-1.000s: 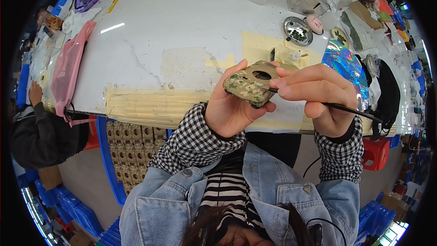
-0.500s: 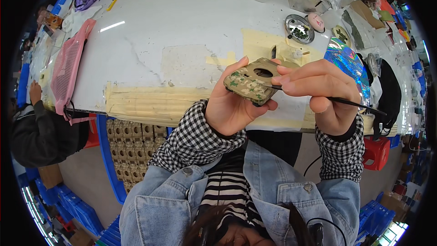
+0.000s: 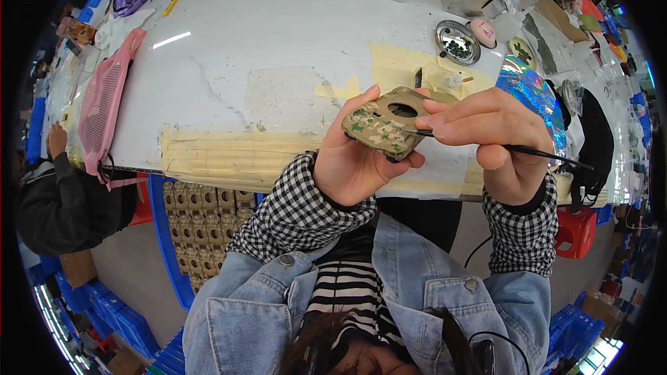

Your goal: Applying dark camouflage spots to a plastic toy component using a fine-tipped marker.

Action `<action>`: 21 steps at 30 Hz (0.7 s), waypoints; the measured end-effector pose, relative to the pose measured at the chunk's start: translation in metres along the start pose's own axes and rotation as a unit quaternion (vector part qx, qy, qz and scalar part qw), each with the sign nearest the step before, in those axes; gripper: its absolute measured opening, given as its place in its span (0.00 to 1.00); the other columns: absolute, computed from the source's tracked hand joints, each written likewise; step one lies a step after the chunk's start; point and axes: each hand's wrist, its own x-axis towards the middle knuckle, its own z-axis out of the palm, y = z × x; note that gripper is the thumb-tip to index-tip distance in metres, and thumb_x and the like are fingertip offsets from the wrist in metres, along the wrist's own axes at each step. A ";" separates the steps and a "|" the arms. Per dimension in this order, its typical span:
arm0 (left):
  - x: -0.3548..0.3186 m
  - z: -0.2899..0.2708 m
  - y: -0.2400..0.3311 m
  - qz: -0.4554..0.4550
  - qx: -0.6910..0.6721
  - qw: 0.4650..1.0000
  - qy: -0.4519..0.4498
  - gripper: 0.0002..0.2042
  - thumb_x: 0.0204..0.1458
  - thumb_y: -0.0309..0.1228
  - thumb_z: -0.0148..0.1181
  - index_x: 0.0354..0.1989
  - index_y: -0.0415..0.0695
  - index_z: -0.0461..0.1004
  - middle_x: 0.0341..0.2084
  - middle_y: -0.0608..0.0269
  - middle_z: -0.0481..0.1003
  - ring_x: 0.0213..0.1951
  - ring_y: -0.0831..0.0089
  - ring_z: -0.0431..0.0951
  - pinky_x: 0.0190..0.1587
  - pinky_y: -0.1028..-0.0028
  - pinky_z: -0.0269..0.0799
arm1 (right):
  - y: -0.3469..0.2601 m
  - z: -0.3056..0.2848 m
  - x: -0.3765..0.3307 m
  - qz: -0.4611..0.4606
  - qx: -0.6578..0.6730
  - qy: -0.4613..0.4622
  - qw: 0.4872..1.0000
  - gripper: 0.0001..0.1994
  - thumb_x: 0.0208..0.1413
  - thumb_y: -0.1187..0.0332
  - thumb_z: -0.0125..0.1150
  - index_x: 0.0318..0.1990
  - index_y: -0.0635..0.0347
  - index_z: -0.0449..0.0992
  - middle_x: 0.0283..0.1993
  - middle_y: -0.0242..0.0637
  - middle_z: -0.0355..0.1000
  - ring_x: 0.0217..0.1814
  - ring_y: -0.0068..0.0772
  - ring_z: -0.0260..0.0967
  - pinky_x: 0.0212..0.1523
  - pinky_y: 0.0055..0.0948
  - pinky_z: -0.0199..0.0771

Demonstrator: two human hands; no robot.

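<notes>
My left hand [image 3: 352, 167] cradles a camouflage-patterned casing [image 3: 375, 132] tilted above the table, fingers and thumb round its edges. The casing is boxy with rounded corners, tan, brown and green, with a large round hole near its far side. In my right hand [image 3: 497, 140] is a slim black pointed tool [image 3: 549, 155], pinched between thumb and fingers; whether it is tweezers or a fine brush I cannot tell. Its pale tip meets or hovers just over the casing's top face, below the hole. The right fingertips lie close to the casing's right edge.
A round metal dish [image 3: 457, 42] with small dark green pieces stands beyond my hands, beside a pink oval item [image 3: 482, 32]. A blue crate [image 3: 167, 250] of similar casings sits below the table edge. A pink mesh basket [image 3: 104, 101] and another person's sleeve [image 3: 66, 201] are at left.
The tool and my right hand have shifted very slightly; the tool's tip stays at the casing. My left hand and the casing hold almost still.
</notes>
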 end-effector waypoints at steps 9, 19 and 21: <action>0.001 0.001 -0.002 0.021 0.008 1.000 0.010 0.25 0.60 0.45 0.32 0.57 0.38 0.56 0.45 0.51 0.70 0.36 0.54 0.77 0.40 0.66 0.77 | 0.000 -0.001 0.001 -0.001 -0.024 -0.009 1.000 0.15 0.52 0.62 0.57 0.38 0.66 0.76 0.38 0.39 0.75 0.40 0.40 0.71 0.44 0.33 0.71; 0.000 -0.001 -0.001 0.015 0.013 1.000 0.012 0.25 0.60 0.45 0.32 0.57 0.38 0.56 0.44 0.50 0.70 0.35 0.54 0.77 0.38 0.67 0.78 | 0.001 0.000 0.001 -0.006 -0.018 -0.007 1.000 0.15 0.51 0.61 0.57 0.38 0.66 0.76 0.38 0.39 0.75 0.40 0.40 0.71 0.45 0.34 0.72; 0.000 -0.001 -0.001 0.016 0.011 1.000 0.009 0.25 0.60 0.45 0.32 0.57 0.38 0.56 0.44 0.50 0.70 0.35 0.54 0.77 0.38 0.67 0.78 | 0.001 0.000 0.001 -0.009 -0.016 -0.007 1.000 0.15 0.51 0.61 0.57 0.38 0.67 0.76 0.38 0.39 0.75 0.40 0.40 0.71 0.45 0.34 0.72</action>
